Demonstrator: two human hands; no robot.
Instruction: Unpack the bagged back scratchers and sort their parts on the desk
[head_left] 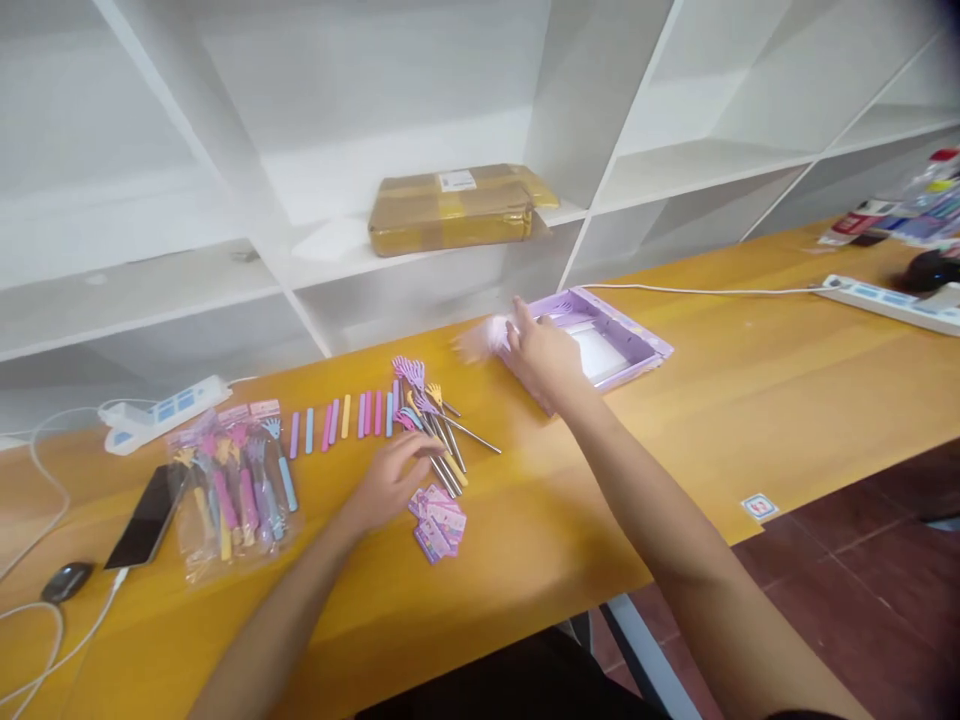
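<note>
Scratchers point(442, 430) lie left of the purple tray point(626, 335); left hand point(391, 475), fingers apart, beside them; right hand point(546, 352) at the tray, grip unclear.

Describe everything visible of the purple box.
The purple box is shallow, rectangular and open-topped, seemingly printed card, with a whitish floor area. It lies angled on the wooden table. A purple hand-shaped piece shows inside. A white cable runs behind it. The right hand overlaps its left side; whether they touch is unclear.
</note>
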